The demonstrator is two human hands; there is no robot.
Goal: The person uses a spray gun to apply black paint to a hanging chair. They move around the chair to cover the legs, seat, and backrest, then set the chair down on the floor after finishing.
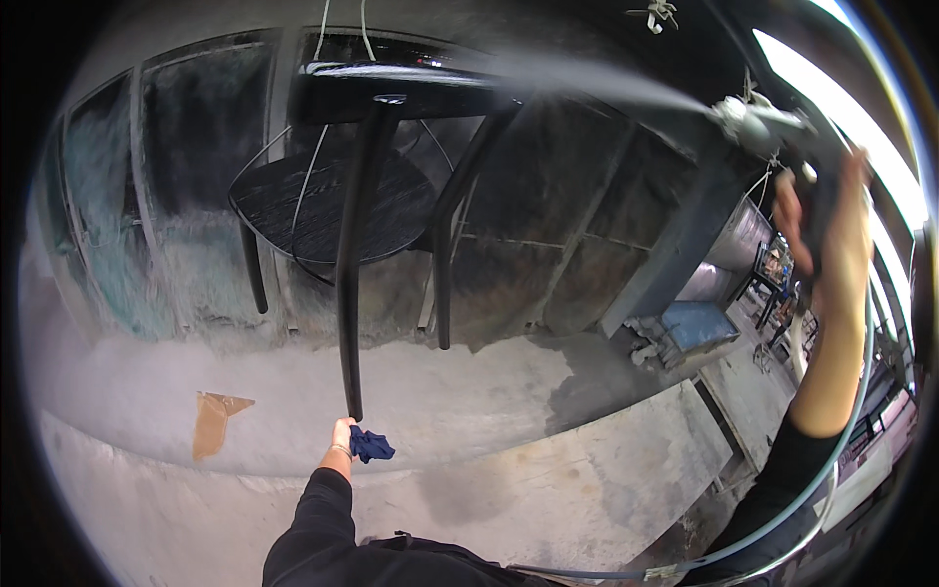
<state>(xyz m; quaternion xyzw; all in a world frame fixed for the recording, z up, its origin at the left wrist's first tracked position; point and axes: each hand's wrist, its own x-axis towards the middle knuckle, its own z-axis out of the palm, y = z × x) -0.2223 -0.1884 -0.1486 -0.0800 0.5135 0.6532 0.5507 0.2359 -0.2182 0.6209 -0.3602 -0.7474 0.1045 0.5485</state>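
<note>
A glossy black chair (354,254) hangs from cords, its legs pointing down and its dark round panel (323,201) behind them. My left hand (341,433) is closed at the bottom end of the nearest leg, with a bunched dark blue cloth (373,445) in the same hand. Raised at the upper right, my right hand (839,220) grips a spray gun (748,125). From its nozzle a pale mist (606,83) streams left onto the chair's upper edge (406,78). The fingers on the gun's handle are partly blurred.
Stained panels (205,147) form the wall behind the chair. Torn brown cardboard (210,426) lies on the dusty floor. A pale board (587,470) spans the front, and a blue-topped box (696,325) stands at right. A hose (822,479) curves past my right arm.
</note>
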